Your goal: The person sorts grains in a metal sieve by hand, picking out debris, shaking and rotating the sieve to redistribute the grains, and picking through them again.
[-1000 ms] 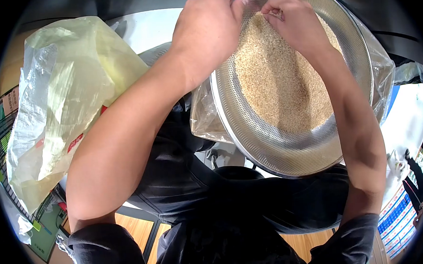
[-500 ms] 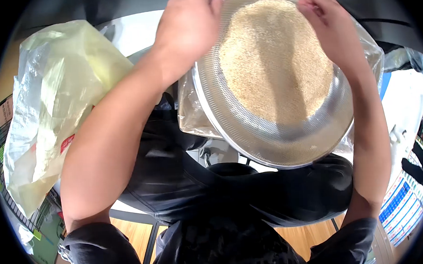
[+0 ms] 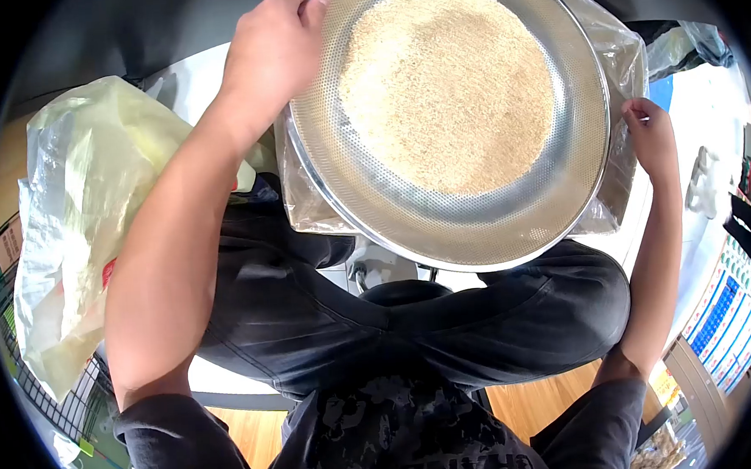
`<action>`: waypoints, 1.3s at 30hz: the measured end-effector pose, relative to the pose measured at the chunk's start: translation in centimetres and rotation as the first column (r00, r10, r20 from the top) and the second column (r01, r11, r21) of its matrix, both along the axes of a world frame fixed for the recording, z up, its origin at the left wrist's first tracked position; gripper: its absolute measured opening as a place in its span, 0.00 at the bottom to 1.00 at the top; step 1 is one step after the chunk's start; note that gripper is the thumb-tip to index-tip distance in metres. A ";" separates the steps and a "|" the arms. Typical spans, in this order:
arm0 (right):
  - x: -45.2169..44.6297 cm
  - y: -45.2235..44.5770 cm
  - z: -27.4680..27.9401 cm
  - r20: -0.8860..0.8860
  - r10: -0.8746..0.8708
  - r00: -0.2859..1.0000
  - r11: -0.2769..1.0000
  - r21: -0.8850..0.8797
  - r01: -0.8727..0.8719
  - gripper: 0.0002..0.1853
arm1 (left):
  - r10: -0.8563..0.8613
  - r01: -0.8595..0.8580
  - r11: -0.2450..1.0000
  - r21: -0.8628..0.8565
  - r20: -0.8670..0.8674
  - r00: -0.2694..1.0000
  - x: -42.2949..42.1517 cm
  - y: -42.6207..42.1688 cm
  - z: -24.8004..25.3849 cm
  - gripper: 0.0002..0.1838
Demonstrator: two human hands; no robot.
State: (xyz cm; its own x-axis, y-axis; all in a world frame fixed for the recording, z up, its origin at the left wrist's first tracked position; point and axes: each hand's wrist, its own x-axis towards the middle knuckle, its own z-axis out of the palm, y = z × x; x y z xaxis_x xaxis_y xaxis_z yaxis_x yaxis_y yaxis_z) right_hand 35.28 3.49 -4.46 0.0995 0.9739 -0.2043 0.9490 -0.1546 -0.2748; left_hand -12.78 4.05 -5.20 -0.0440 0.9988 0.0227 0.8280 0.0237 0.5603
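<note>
A round metal sieve [image 3: 444, 239] holds a broad heap of pale tan grains [image 3: 453, 90]. Gripping the sieve's upper left rim is my left hand [image 3: 274, 49], its thumb over the edge and its fingertips cut off by the frame. My right hand [image 3: 652, 139] is off to the right of the sieve, thumb and fingers pinched together beside the clear plastic bag [image 3: 625, 60]; whatever the pinch holds is too small to make out. That bag shows around and beneath the sieve.
A large yellowish translucent bag [image 3: 85, 207] stands at the left above a wire rack [image 3: 85, 402]. My dark-trousered legs lie below the sieve. On the right are a white surface [image 3: 701, 120] and blue-and-white printed packs [image 3: 724, 327].
My right hand has moved out from over the grains to the right of the sieve. The sieve and my left hand have shifted left in view.
</note>
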 end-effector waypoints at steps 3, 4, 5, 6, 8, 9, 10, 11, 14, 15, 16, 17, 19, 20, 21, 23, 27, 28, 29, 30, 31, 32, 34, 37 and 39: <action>-0.5 0.4 -0.1 0.065 0.040 0.997 0.999 0.013 -0.040 0.12 | -0.030 0.034 0.997 0.073 -0.064 0.997 -0.1 0.0 -0.2 0.15; -0.5 0.5 0.1 0.193 0.080 0.978 0.994 0.057 -0.093 0.12 | -0.041 0.046 0.997 0.068 -0.083 0.996 -0.9 0.5 -1.4 0.17; -0.8 0.7 0.3 0.317 0.115 0.941 0.984 0.092 -0.152 0.12 | -0.051 0.057 0.996 0.061 -0.103 0.993 -1.3 0.9 -2.0 0.20; -2.3 0.8 1.1 0.318 0.116 0.941 0.984 0.093 -0.153 0.12 | -0.050 0.056 0.996 0.062 -0.102 0.994 -1.2 0.9 -1.7 0.20; -6.2 1.0 2.5 0.371 0.019 0.928 0.975 0.199 -0.100 0.12 | -0.076 0.059 0.994 -0.097 -0.179 0.981 -1.1 1.0 -0.5 0.24; -7.7 1.1 2.4 0.371 0.022 0.928 0.975 0.198 -0.102 0.12 | -0.074 0.056 0.994 -0.098 -0.179 0.981 -0.8 1.0 0.3 0.24; -9.1 1.3 2.3 0.256 0.130 0.958 0.954 0.230 -0.191 0.11 | -0.051 0.019 0.989 -0.147 -0.221 0.974 -0.1 1.0 1.3 0.20; -10.7 1.4 2.1 0.141 0.242 0.960 0.923 0.273 -0.273 0.11 | -0.031 -0.021 0.981 -0.193 -0.263 0.964 0.6 0.9 2.2 0.15; -17.0 1.0 1.0 -0.131 0.296 0.946 0.950 0.139 -0.278 0.09 | -0.082 -0.007 0.968 -0.251 -0.343 0.936 1.6 0.2 4.5 0.17; -18.3 1.0 0.1 -0.196 0.372 0.907 0.926 0.148 -0.348 0.09 | -0.083 -0.008 0.967 -0.255 -0.344 0.935 1.9 0.4 4.8 0.17; -19.4 1.1 -1.0 -0.200 0.372 0.907 0.926 0.144 -0.348 0.09 | -0.098 -0.032 0.949 -0.313 -0.391 0.915 2.0 0.7 5.0 0.19; -20.5 1.2 -2.1 -0.204 0.456 0.866 0.887 0.178 -0.425 0.08 | -0.105 -0.048 0.938 -0.344 -0.414 0.904 2.2 0.7 5.3 0.20; -22.1 1.5 -3.6 -0.212 0.539 0.815 0.840 0.208 -0.501 0.08 | -0.158 -0.029 0.931 -0.363 -0.473 0.867 2.6 0.3 6.0 0.21; -22.8 1.7 -4.2 -0.239 0.559 0.794 0.826 0.234 -0.512 0.07 | -0.179 -0.013 0.932 -0.363 -0.491 0.853 2.8 0.1 6.1 0.22; -23.2 1.7 -4.6 -0.265 0.580 0.770 0.812 0.260 -0.522 0.06 | -0.200 0.003 0.932 -0.363 -0.508 0.838 3.0 -0.2 6.3 0.23; -23.7 2.0 -5.3 -0.272 0.593 0.758 0.803 0.268 -0.532 0.06 | -0.220 0.039 0.947 -0.320 -0.555 0.802 3.1 -0.5 6.0 0.23; -24.0 2.1 -5.7 -0.293 0.610 0.736 0.792 0.240 -0.561 0.06 | -0.255 0.082 0.952 -0.295 -0.614 0.747 2.6 -0.3 4.9 0.23; -24.0 2.0 -5.5 -0.294 0.610 0.736 0.793 0.237 -0.562 0.06 | -0.275 0.106 0.953 -0.284 -0.663 0.696 2.5 -0.4 4.7 0.23; -24.1 1.9 -5.2 -0.314 0.613 0.725 0.790 0.219 -0.573 0.06 | -0.286 0.120 0.952 -0.280 -0.685 0.670 2.5 -0.5 4.5 0.23; -24.2 1.7 -5.1 -0.334 0.616 0.714 0.786 0.201 -0.584 0.06 | -0.296 0.133 0.952 -0.277 -0.707 0.643 2.4 -0.5 4.4 0.23; -24.3 1.7 -5.1 -0.334 0.615 0.715 0.787 0.199 -0.584 0.06 | -0.299 0.151 0.952 -0.266 -0.708 0.639 2.3 -0.6 4.4 0.23; -24.2 1.8 -5.3 -0.317 0.619 0.719 0.785 0.210 -0.583 0.07 | -0.304 0.161 0.951 -0.263 -0.709 0.636 2.3 -0.4 4.4 0.23; -24.2 1.8 -5.4 -0.294 0.625 0.723 0.781 0.223 -0.583 0.07 | -0.322 0.178 0.946 -0.272 -0.702 0.635 2.3 -0.3 4.4 0.23; -24.1 1.8 -5.5 -0.258 0.640 0.724 0.768 0.243 -0.593 0.08 | -0.325 0.154 0.942 -0.299 -0.694 0.642 3.0 -0.3 5.1 0.24; -24.1 1.8 -5.5 -0.228 0.648 0.727 0.761 0.234 -0.605 0.08 | -0.317 0.122 0.941 -0.316 -0.693 0.647 3.2 -0.3 5.2 0.24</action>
State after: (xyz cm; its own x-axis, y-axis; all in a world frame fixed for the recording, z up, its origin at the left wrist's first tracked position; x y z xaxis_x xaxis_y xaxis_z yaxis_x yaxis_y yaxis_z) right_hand 11.23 5.30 -9.98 -0.5833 0.8122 0.0126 0.6939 0.5063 -0.5121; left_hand -9.57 3.70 0.03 0.1108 0.9564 -0.2701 0.9604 -0.1730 -0.2185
